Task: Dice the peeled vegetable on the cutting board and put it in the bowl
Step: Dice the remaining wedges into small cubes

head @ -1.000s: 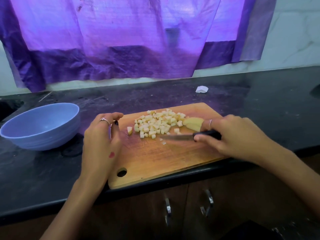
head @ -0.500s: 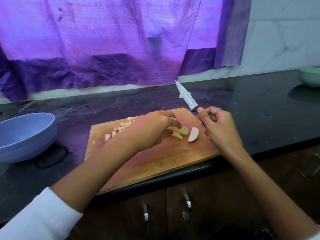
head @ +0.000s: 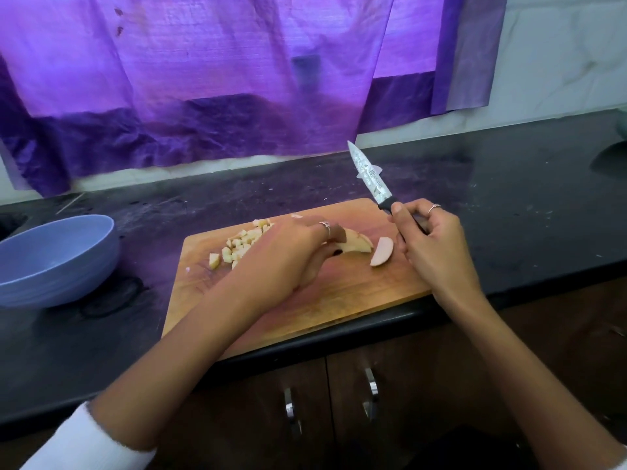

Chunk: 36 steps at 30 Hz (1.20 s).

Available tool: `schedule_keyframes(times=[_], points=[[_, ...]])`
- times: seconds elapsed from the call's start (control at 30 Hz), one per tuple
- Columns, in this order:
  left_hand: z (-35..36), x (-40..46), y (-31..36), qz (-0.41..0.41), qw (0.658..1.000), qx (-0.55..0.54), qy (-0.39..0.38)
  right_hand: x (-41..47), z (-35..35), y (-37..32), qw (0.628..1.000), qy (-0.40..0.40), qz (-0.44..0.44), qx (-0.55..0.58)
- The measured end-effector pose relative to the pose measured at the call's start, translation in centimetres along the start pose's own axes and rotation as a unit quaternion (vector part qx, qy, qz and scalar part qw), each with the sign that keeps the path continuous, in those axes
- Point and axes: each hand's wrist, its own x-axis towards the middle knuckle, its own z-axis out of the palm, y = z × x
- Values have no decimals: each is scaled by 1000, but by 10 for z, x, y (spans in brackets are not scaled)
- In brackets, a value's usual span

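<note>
Wooden cutting board lies on the black counter, its long axis running left to right and slightly tilted, with its near right corner at the counter's front edge. On its far left part sits a heap of pale diced pieces. The left hand reaches across the board, fingers curled over a peeled wedge whose long axis lies roughly left to right, its tip pointing right. Just beside it, apart from the hand, a second curved slice lies on the board with its long axis running from near-left to far-right. The right hand is clenched round the black handle of a knife, held above the board's far right corner; the blade points up and away to the left, its tip towards the purple cloth on the wall. A blue bowl stands on the counter well left of the board
</note>
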Motion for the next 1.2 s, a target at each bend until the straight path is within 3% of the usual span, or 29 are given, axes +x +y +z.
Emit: schedule_keyframes(times=[0.13, 0.33, 0.5, 0.73, 1.2], points=[[-26, -43, 2, -113, 991, 48, 54, -5, 1, -7, 997, 6, -29, -77], [-29, -85, -13, -267, 962, 60, 10, -50, 27, -42, 978, -83, -142, -124], [-18, -99, -18, -279, 960, 19, 27, -90, 39, -56, 944, -173, -226, -166], [-16, -126, -13, -320, 936, -22, 147, -110, 35, -60, 917, -193, -195, -289], [-7, -123, -4, -334, 920, -36, 200, -94, 43, -81, 898, -237, -174, -327]])
